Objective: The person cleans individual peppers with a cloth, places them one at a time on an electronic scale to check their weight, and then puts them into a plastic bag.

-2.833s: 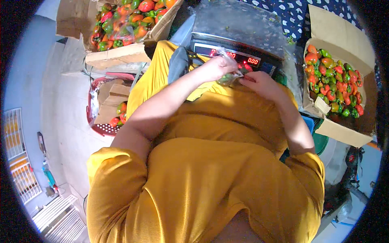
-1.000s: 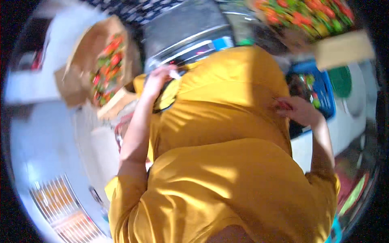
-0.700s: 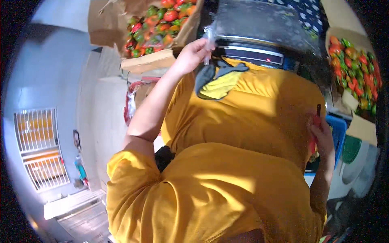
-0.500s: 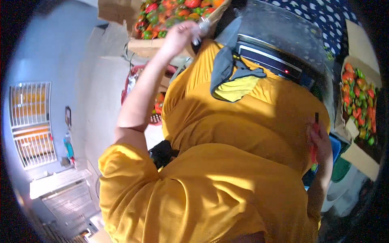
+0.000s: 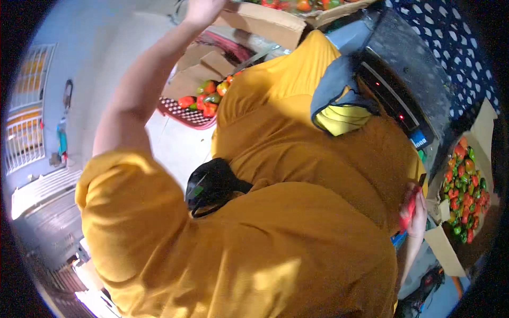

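My left hand (image 5: 205, 9) is at the top edge, beside the flap of a cardboard box (image 5: 265, 22) of red and green peppers. Its fingers are cut off by the frame, so what it holds does not show. Low at my right side, my right hand (image 5: 418, 214) is closed round a slim red object with a dark narrow tip (image 5: 407, 211); its exact kind is unclear. On my lap, over the mustard-yellow clothing, lies a crumpled grey and yellow cloth (image 5: 342, 114), against a dark digital scale (image 5: 395, 100) with red lights.
A second open box of peppers (image 5: 466, 185) stands at the right. To the left, a red plastic basket (image 5: 188, 114) holds peppers and cardboard. A black object with a strap (image 5: 212, 183) hangs by my left side. Dark blue patterned fabric (image 5: 440, 47) lies beyond the scale.
My left hand has moved up and left, partly out of the frame; the clear plastic item seen at it no longer shows. The view has shifted. My right hand keeps the red object.
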The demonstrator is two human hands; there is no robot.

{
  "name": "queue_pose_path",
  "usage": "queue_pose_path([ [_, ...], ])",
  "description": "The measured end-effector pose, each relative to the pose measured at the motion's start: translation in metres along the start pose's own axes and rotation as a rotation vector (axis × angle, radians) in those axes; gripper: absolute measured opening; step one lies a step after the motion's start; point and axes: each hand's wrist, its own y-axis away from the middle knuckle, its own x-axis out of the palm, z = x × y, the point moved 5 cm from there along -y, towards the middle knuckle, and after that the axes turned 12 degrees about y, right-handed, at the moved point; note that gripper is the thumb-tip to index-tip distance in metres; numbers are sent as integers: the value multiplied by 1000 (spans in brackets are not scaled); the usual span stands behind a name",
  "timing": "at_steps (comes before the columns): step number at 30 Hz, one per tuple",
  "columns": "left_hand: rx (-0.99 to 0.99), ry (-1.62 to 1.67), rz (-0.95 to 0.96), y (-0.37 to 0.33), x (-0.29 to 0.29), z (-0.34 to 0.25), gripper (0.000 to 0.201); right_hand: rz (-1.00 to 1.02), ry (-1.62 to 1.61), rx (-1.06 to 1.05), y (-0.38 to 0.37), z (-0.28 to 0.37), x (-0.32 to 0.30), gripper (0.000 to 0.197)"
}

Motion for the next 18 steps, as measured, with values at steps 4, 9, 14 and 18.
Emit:
queue_pose_path([
  [4,326,-291,-149,59,6,103,26,223,-58,-44,-6,36,33,45],
  [9,117,-798,423,192,80,213,42,276,20,-105,-16,68,52,42],
  [14,21,-370,143,146,67,118,31,367,48,-62,-46,46,58,36],
  [18,540,157,225,93,63,-52,12,507,726,-344,-51,65,112,41],
])
